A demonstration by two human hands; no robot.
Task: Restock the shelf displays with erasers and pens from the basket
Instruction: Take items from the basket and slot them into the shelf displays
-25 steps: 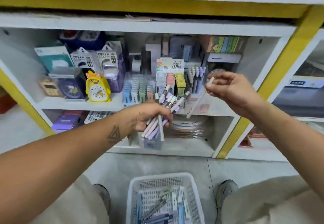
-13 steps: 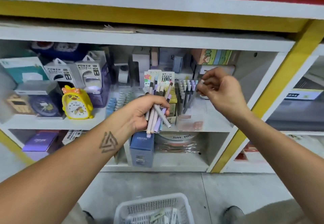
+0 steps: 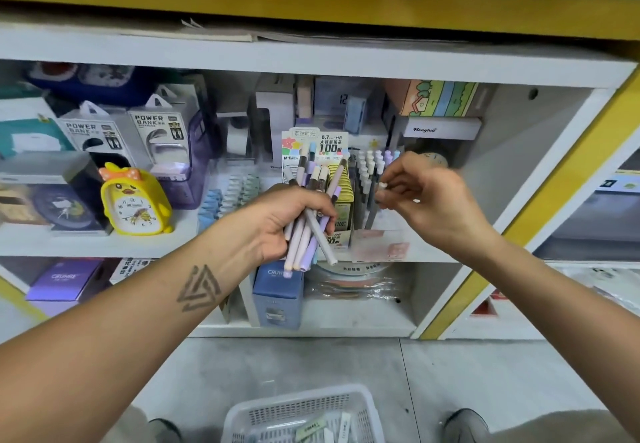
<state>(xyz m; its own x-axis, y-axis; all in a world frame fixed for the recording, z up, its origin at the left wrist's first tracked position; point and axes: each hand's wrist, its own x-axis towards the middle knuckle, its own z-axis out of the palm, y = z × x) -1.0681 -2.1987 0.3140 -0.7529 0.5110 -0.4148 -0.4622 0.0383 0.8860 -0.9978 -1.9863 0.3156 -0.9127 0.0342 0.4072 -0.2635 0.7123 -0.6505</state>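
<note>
My left hand grips a bundle of pastel pens, held upright in front of the middle shelf. My right hand pinches the white top of a single grey pen, whose lower end stands in the pen display on the shelf. That display holds several upright pens with white and lilac caps. A lead-refill display box stands just behind the bundle. The white basket sits on the floor at the bottom, with erasers lying in it.
A yellow chick alarm clock, power bank boxes and small blue-green items fill the shelf's left. A blue box and wrapped discs sit on the lower shelf. Yellow shelf frame runs at right. My shoes flank the basket.
My right hand has carried its single pen from mid-air to the pen display and lowered it among the others. My left hand raised the bundle. The view moved closer to the shelf.
</note>
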